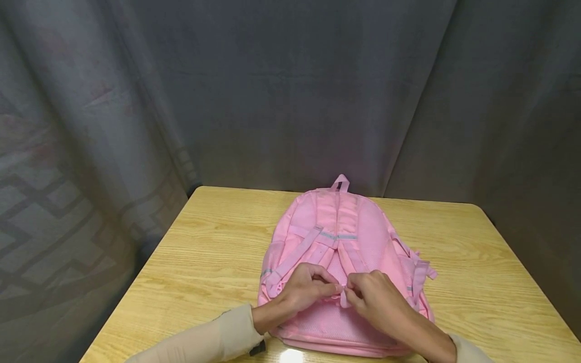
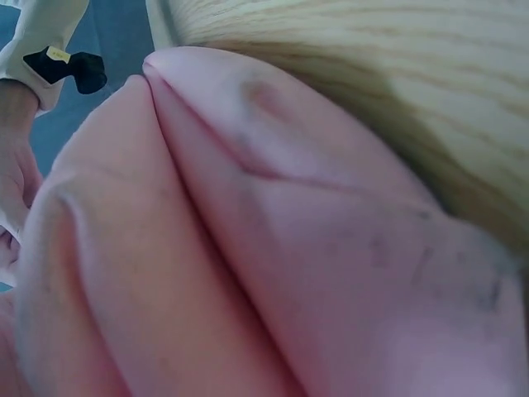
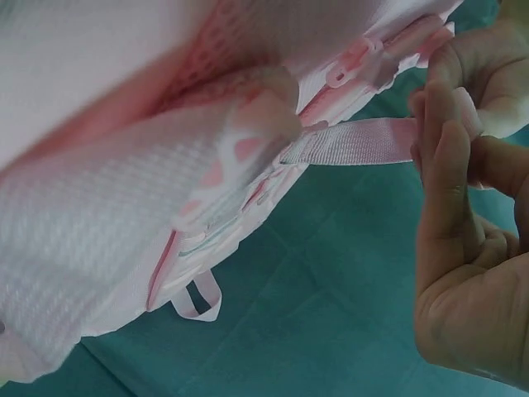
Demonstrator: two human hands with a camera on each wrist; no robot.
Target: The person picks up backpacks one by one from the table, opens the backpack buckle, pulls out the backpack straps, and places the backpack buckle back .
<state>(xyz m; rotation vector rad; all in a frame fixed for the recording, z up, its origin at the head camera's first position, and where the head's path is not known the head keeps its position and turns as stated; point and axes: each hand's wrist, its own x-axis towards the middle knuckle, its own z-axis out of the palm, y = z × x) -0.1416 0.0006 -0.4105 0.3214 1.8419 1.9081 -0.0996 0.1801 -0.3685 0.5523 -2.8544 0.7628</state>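
Observation:
A pink backpack [image 1: 336, 322] lies on the table with its shoulder straps facing up. Over its lower middle, my left hand [image 1: 308, 287] pinches the end of a pink webbing strap between thumb and index finger. Right beside it, my right hand [image 1: 379, 302] pinches the same webbing strap [image 3: 355, 142], which runs taut from the bag to the fingers in the right wrist view. A loose strap end [image 1: 344, 298] hangs below the fingertips. Close-up pink fabric [image 2: 231, 248] fills most of the left wrist view, and the left hand's fingers are hidden there.
The wooden table [image 1: 218, 252] extends on both sides of the bag. Grey curtains [image 1: 290, 101] hang behind and to the left. The bag's top loop [image 1: 341, 180] points to the far edge, and side straps [image 1: 422, 272] stick out at right.

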